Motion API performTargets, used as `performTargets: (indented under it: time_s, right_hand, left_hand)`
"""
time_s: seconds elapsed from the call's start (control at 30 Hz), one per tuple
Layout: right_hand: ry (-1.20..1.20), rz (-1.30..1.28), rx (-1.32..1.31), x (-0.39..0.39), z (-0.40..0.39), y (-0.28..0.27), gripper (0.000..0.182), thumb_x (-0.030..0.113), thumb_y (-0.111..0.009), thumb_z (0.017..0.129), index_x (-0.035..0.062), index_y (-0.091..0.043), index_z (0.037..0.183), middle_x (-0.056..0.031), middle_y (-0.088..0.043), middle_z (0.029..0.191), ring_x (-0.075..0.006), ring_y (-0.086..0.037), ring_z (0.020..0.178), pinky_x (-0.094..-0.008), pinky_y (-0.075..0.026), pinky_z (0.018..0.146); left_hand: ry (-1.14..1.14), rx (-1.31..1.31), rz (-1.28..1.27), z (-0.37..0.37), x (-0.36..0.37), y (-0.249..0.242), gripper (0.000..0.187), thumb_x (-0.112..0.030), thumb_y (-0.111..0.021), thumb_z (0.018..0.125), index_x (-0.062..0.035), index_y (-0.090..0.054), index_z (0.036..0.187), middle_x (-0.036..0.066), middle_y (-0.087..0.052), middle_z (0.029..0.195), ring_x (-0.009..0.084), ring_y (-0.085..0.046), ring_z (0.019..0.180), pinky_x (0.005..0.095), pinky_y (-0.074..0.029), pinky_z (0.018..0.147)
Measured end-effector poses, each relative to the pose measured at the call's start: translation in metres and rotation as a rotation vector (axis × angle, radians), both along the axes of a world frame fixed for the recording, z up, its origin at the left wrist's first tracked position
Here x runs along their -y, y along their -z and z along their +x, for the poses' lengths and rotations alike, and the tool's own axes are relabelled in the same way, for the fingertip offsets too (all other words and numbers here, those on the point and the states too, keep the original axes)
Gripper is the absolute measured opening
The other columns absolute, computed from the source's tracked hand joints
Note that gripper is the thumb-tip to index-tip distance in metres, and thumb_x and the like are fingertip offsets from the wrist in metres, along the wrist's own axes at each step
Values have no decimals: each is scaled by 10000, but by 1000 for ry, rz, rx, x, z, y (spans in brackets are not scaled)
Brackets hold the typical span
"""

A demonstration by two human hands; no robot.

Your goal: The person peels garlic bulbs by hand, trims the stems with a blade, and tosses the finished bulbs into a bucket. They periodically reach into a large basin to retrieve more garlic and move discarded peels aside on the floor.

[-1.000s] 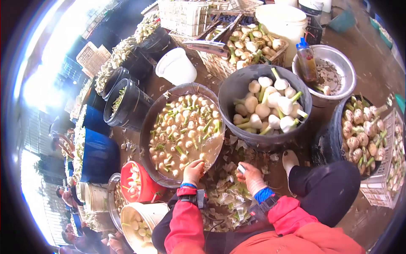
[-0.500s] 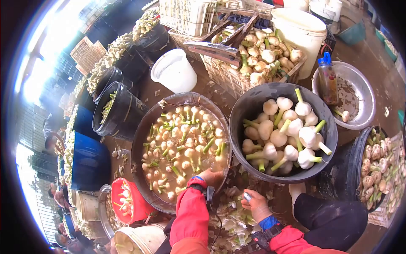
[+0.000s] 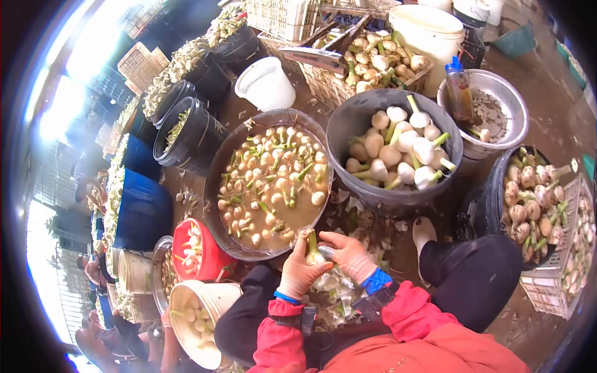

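My left hand [image 3: 297,273] grips a garlic bulb [image 3: 314,256] by its side, with the green stem pointing up. Close against that bulb, my right hand [image 3: 353,258] pinches a small silvery metal tool [image 3: 326,251]; its exact kind is hard to make out. Both hands are over my lap, just in front of a wide dark basin [image 3: 209,205] where many garlic bulbs float in murky water. To the right of the basin, a large grey tub [image 3: 385,194] holds whiter, cleaned bulbs with short stems. Garlic peelings [image 3: 336,291] lie below my hands.
A crate of garlic [image 3: 323,87] and a white bucket [image 3: 267,84] stand beyond the basin. A red bucket [image 3: 217,256] and a cream bucket [image 3: 217,295] are at left. On the right are a metal bowl [image 3: 516,112] with a bottle [image 3: 459,93] and a black bucket [image 3: 482,199] of unpeeled garlic.
My left hand has come out of the basin water with a garlic bulb. My right hand has moved left and up with the tool to meet it. The view has shifted.
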State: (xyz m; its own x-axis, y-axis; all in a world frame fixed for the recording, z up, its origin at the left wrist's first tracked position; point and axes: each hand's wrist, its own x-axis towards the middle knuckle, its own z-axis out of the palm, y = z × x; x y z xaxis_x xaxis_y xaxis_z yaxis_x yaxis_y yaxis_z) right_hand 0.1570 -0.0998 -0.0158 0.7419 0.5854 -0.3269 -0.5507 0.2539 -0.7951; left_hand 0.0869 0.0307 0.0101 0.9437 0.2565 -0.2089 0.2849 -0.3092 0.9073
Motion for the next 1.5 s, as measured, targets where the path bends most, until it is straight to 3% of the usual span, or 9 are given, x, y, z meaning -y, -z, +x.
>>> performTargets:
  time_s: [0.33, 0.43, 0.6, 0.77, 0.97, 1.13, 1.33, 1.4, 1.5]
  right_hand:
    - [-138, -478, 334, 7, -30, 4, 321, 12, -547, 825, 30, -579, 1143, -89, -644, 1035, -121, -576, 933, -262, -450, 823]
    - [-156, -303, 346, 16, -24, 1, 308, -37, -515, 800, 35, -606, 1085, -66, -650, 975, -139, -586, 898, -281, -469, 798]
    - [-147, 23, 212, 18, -26, -2, 335, -79, -497, 797, -4, -600, 1106, -32, -633, 1007, -104, -565, 911, -230, -453, 819]
    - [-117, 94, -5, 9, -34, 17, 373, -6, -581, 825, 27, -559, 1196, -3, -620, 1006, -86, -561, 856, -230, -470, 737]
    - [-47, -19, -143, 8, -40, 11, 333, 29, -654, 802, 32, -595, 1130, 15, -630, 934, -78, -565, 793, -235, -477, 675]
    - [-94, -75, 114, 7, -45, 8, 291, 50, -635, 815, 20, -615, 1104, 0, -646, 962, -58, -557, 792, -213, -460, 679]
    - [-51, -151, 65, 7, -41, 8, 315, 31, -627, 810, 20, -604, 1124, -10, -644, 987, -70, -563, 842, -223, -467, 745]
    - [-69, -175, 137, 8, -43, 11, 327, 29, -628, 810, 22, -599, 1135, -15, -642, 1005, -77, -566, 873, -226, -467, 778]
    - [-125, -160, 303, 5, -48, 29, 400, 63, -639, 823, 44, -556, 1213, -55, -614, 1128, -101, -547, 1006, -220, -439, 866]
  left_hand:
    - [-108, -75, 789, -32, 59, 3, 837, -184, -762, 628, -86, -354, 1352, 174, -528, 1141, 312, -530, 1042, 358, -450, 870]
    - [-299, 255, -202, -43, 55, 5, 820, -60, -752, 643, -88, -349, 1357, 103, -470, 1170, 217, -527, 1018, 303, -468, 813]
    - [-752, 126, -1427, -55, 32, 16, 426, -503, -492, 878, -130, -559, 1071, 90, -625, 1026, 267, -606, 778, 258, -461, 476]
    - [-707, 116, -1226, -58, 44, 26, 441, -531, -505, 866, -149, -537, 1083, 22, -619, 956, 244, -598, 750, 248, -403, 473]
    - [-451, 321, -7, -59, 41, 46, 767, -595, -556, 812, -82, -331, 1336, 41, -519, 1044, 130, -550, 856, 274, -477, 681]
    - [-900, 343, -677, -40, 7, 57, 605, -615, -464, 855, -74, -529, 1119, 17, -586, 843, 144, -558, 700, 290, -479, 629]
    - [-710, 544, -338, -32, 41, 36, 606, -434, -657, 814, -15, -446, 1196, 91, -546, 1008, 159, -547, 859, 300, -474, 761]
    - [-531, 380, 478, -43, 58, 28, 885, -406, -778, 694, -10, -304, 1327, 124, -417, 1182, 212, -444, 1054, 342, -366, 935]
    - [-487, 249, 140, -44, 44, 30, 915, -435, -757, 709, -31, -263, 1364, 132, -356, 1276, 231, -356, 1142, 370, -293, 1004]
